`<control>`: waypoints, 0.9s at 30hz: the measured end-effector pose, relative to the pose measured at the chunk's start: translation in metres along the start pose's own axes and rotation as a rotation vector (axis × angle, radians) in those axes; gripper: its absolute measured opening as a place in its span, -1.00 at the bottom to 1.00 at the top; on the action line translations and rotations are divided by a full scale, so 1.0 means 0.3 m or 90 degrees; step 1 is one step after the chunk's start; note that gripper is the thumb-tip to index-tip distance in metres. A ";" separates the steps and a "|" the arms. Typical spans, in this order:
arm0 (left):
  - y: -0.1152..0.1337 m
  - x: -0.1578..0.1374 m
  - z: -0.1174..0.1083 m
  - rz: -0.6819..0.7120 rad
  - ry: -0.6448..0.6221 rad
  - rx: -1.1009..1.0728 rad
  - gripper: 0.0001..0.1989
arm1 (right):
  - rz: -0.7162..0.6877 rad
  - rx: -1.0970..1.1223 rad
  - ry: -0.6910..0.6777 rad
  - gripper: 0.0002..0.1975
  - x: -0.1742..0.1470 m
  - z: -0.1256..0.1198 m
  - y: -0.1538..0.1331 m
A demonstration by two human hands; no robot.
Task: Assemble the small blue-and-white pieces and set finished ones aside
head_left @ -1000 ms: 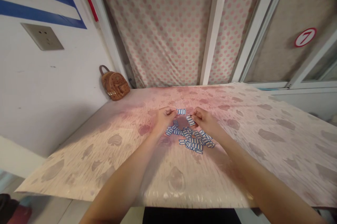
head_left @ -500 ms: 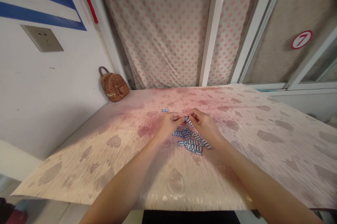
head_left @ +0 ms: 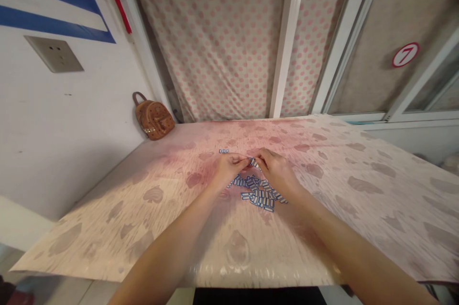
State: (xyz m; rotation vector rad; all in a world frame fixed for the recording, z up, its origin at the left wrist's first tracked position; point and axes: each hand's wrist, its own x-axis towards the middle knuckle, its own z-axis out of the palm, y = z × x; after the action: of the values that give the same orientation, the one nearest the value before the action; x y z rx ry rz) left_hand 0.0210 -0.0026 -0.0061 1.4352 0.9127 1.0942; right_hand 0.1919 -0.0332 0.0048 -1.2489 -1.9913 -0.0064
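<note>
Between my hands is a short strip of white, blue-edged labels point(head_left: 255, 163). My right hand point(head_left: 275, 167) pinches it with thumb and fingers. The fingertips of my left hand point(head_left: 231, 167) are pressed together at the strip's left end; whether they grip the strip itself or one small piece is too small to tell. Just below the hands lies a loose pile of similar blue-and-white label strips point(head_left: 261, 195), overlapping one another on the table. A small separate row of labels point(head_left: 224, 151) lies beyond my left hand.
A patterned cloth with leaf shapes covers the table point(head_left: 236, 247). At the far left corner a brown mini backpack point(head_left: 155, 119) leans by the wall. Behind the table hang a dotted curtain point(head_left: 222, 47) and white window frames point(head_left: 287, 42). A wall socket point(head_left: 54, 54) is at left.
My hands stay close together at the strip, with only slight finger movement; the left fingertips are nearer its end. The whole view has shifted a little.
</note>
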 end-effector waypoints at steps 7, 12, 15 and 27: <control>0.003 0.001 0.009 0.023 0.020 0.002 -0.80 | 0.051 0.096 0.019 -0.92 -0.008 0.024 0.008; 0.028 0.002 -0.001 -0.020 0.097 -0.018 -0.85 | 0.130 0.190 0.047 -0.92 -0.005 0.033 0.004; 0.034 0.001 -0.005 -0.023 0.100 -0.026 -0.86 | 0.132 0.218 0.054 -0.92 -0.002 0.030 -0.002; 0.014 0.007 -0.002 -0.029 0.063 -0.029 -0.85 | 0.101 0.202 0.074 -0.87 0.001 0.014 0.005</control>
State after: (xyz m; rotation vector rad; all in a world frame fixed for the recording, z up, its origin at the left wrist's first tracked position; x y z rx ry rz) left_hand 0.0208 -0.0012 -0.0016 1.3269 0.9801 1.1523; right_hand 0.1904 -0.0306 0.0014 -1.1656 -1.7106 0.2965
